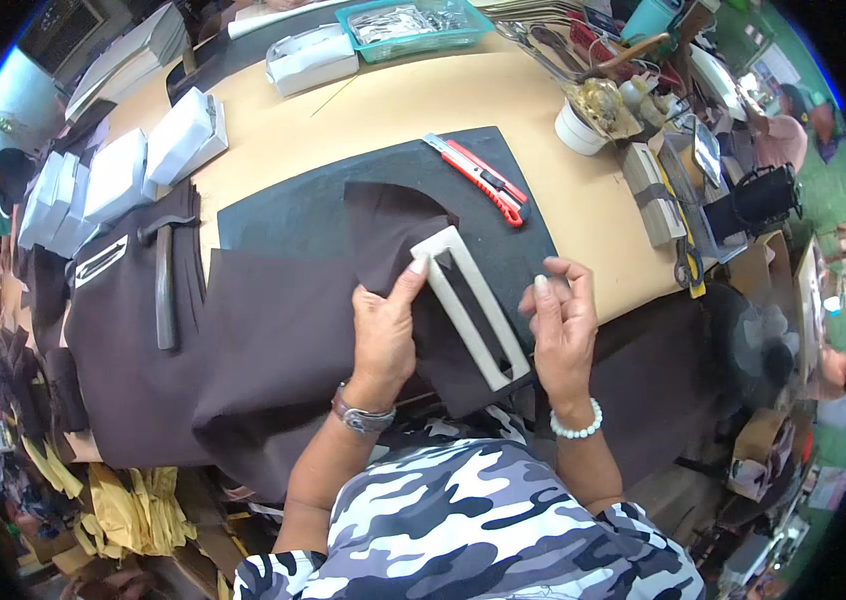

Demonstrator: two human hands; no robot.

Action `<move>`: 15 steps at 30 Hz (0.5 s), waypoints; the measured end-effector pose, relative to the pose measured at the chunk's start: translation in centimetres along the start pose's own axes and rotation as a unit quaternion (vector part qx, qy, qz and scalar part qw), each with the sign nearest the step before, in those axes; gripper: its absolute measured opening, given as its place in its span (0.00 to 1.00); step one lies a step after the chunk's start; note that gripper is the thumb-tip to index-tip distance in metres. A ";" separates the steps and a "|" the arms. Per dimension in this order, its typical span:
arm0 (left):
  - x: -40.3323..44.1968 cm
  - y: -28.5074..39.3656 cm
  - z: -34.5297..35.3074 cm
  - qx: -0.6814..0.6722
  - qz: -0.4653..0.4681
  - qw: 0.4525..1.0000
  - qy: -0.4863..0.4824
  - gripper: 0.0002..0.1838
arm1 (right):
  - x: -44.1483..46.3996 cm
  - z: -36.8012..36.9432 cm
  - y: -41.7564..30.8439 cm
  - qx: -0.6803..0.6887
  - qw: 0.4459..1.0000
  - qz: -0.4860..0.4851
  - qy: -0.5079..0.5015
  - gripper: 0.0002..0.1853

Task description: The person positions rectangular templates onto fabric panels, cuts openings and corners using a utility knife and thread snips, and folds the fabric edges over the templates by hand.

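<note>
My left hand (384,330) is closed on a dark brown sheet (283,330), its thumb pressed on the upper left corner of a white rectangular frame (458,310). The frame has a long slot, with dark material and small pointed flaps showing inside it. My right hand (563,325) is apart from the frame, to its right, with fingers curled and the thumb near the index finger. Whatever is in that pinch, if anything, is too small to see. A red utility knife (483,180) lies beyond both hands on a black cutting mat (293,205).
To the left, a hammer (165,285) and another white frame (102,261) lie on stacked dark sheets (123,370). White boxes (118,175) stand behind them. A teal tray (418,50) of metal parts is at the back. Scissors (688,262) lie at the right edge.
</note>
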State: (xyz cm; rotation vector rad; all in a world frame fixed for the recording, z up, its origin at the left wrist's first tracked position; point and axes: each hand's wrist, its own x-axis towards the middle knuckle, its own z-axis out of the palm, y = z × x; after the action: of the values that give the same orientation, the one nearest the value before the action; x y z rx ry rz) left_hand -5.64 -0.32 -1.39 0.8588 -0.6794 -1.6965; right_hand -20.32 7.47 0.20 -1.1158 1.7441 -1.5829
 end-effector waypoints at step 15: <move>-0.7 2.3 -0.6 0.036 0.000 0.999 -0.027 0.12 | 4.8 2.2 -3.9 -0.246 0.858 -0.413 -0.180 0.14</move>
State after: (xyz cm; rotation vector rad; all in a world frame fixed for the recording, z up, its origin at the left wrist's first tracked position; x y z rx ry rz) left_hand -3.71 -0.26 0.23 0.8658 -0.7811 -1.7097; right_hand -20.13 2.30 4.27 -2.4854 1.5092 -1.1911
